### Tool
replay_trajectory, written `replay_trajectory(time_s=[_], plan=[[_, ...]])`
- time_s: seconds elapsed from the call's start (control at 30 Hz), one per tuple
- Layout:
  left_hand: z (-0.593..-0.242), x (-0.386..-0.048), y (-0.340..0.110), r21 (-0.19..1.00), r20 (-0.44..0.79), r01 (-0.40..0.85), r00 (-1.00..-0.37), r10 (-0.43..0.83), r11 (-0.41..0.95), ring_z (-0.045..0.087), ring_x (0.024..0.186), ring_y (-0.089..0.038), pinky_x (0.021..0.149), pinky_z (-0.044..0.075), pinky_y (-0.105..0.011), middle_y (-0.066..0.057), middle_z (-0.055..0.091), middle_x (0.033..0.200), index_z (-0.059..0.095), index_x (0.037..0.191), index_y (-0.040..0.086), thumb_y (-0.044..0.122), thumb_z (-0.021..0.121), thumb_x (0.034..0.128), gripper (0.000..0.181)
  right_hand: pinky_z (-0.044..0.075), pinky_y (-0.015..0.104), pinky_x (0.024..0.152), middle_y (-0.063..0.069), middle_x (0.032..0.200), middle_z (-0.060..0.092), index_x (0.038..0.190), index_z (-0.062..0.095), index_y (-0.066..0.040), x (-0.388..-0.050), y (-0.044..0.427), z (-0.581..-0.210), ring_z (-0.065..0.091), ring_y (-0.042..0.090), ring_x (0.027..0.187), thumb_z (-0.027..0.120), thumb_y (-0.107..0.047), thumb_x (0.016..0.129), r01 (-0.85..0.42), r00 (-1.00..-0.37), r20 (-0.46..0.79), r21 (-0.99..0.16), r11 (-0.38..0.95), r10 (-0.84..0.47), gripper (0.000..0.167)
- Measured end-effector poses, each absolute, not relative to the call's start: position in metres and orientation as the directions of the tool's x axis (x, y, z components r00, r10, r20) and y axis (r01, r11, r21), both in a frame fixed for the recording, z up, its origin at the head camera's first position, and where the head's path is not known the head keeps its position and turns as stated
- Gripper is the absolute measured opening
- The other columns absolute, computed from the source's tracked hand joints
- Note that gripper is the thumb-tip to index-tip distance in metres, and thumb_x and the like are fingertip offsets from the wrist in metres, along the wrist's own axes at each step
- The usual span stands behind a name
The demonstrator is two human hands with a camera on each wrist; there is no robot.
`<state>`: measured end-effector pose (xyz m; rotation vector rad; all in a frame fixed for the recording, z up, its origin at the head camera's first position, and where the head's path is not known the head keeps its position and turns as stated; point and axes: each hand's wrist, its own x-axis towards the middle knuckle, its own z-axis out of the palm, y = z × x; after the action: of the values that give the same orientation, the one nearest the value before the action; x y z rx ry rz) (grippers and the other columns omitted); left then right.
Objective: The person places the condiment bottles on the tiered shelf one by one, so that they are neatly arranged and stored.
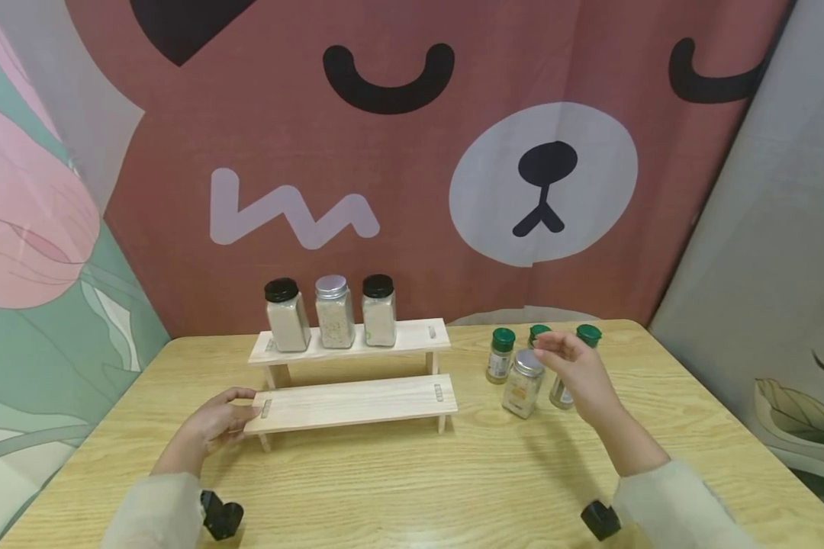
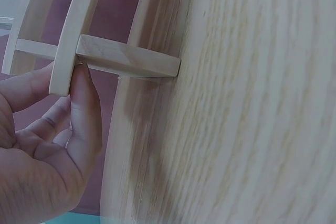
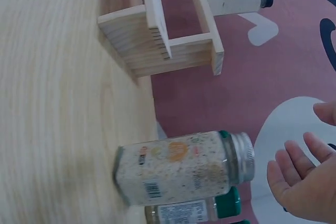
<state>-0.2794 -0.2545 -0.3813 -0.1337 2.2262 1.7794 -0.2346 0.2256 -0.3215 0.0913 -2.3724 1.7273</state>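
In the head view, your right grip (image 1: 577, 374) and the silver-lidded jar (image 1: 522, 390) hide much of two green-capped bottles (image 1: 588, 333); a third bottle (image 1: 500, 356) shows nearly whole. The jar stands on the bench (image 1: 412, 488), right of the rack (image 1: 353, 402), whose upper tier carries three jars (image 1: 334, 314). Your left grip (image 1: 220, 421) is at the lower tier's left end.

In the left wrist view, the rack runs out of frame and its plank covers a fingertip; you pinch that plank between thumb and finger.

In the right wrist view, the edge cuts off your right grip; its fingers are spread, just beside the lid, holding nothing.
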Motion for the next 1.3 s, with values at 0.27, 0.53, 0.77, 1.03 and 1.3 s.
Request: replay_trajectory(time_s=[0.27, 0.53, 0.77, 1.03, 1.3], plan=[[-0.380, -0.279, -0.254, 0.937, -0.287, -0.256, -0.952, 0.105, 0.235, 0.054, 0.064, -0.010, 0.050, 0.042, -0.022, -0.004, 0.055, 0.077, 0.028, 0.122, -0.006, 0.008, 0.056, 0.0817, 0.051, 0.023, 0.044, 0.095, 0.025, 0.126, 0.035, 0.124, 0.033, 0.008, -0.235, 0.228, -0.333, 0.031, 0.031, 0.117, 0.054, -0.017, 0.086, -0.132, -0.980, 0.169, -0.950, 0.283, 0.108, 0.050], [-0.379, -0.280, -0.255, 0.935, -0.289, -0.259, -0.952, 0.100, 0.242, 0.053, 0.063, -0.010, 0.050, 0.041, -0.022, -0.004, 0.055, 0.077, 0.028, 0.122, -0.006, 0.008, 0.055, 0.0823, 0.050, 0.023, 0.047, 0.095, 0.025, 0.132, 0.026, 0.130, 0.023, 0.007, -0.237, 0.227, -0.344, 0.022, 0.035, 0.121, 0.055, -0.005, 0.083, -0.093, -0.987, 0.122, -0.965, 0.246, 0.104, 0.058], [-0.379, -0.278, -0.254, 0.937, -0.284, -0.252, -0.953, 0.108, 0.244, 0.055, 0.065, -0.011, 0.052, 0.041, -0.023, -0.003, 0.056, 0.078, 0.028, 0.121, -0.006, 0.009, 0.055, 0.0822, 0.050, 0.023, 0.044, 0.096, 0.026, 0.132, 0.025, 0.129, 0.021, 0.010, -0.240, 0.222, -0.351, 0.022, 0.035, 0.122, 0.057, -0.005, 0.082, -0.091, -0.985, 0.130, -0.954, 0.286, 0.118, 0.061], [-0.380, -0.278, -0.254, 0.940, -0.278, -0.246, -0.954, 0.111, 0.238, 0.056, 0.066, -0.011, 0.052, 0.042, -0.024, -0.004, 0.056, 0.080, 0.027, 0.122, -0.006, 0.008, 0.054, 0.0830, 0.049, 0.026, 0.044, 0.094, 0.027, 0.127, 0.030, 0.127, 0.024, 0.010, -0.250, 0.218, -0.361, 0.027, 0.036, 0.119, 0.061, -0.010, 0.080, -0.066, -0.977, 0.119, -0.958, 0.280, 0.175, 0.063], [-0.381, -0.278, -0.254, 0.936, -0.285, -0.254, -0.954, 0.099, 0.243, 0.054, 0.066, -0.011, 0.053, 0.041, -0.024, -0.004, 0.055, 0.081, 0.027, 0.123, -0.006, 0.009, 0.055, 0.0830, 0.050, 0.026, 0.043, 0.094, 0.029, 0.124, 0.033, 0.124, 0.026, 0.012, -0.256, 0.216, -0.365, 0.031, 0.037, 0.115, 0.058, -0.005, 0.080, -0.040, -0.973, 0.103, -0.955, 0.294, 0.204, 0.056]])
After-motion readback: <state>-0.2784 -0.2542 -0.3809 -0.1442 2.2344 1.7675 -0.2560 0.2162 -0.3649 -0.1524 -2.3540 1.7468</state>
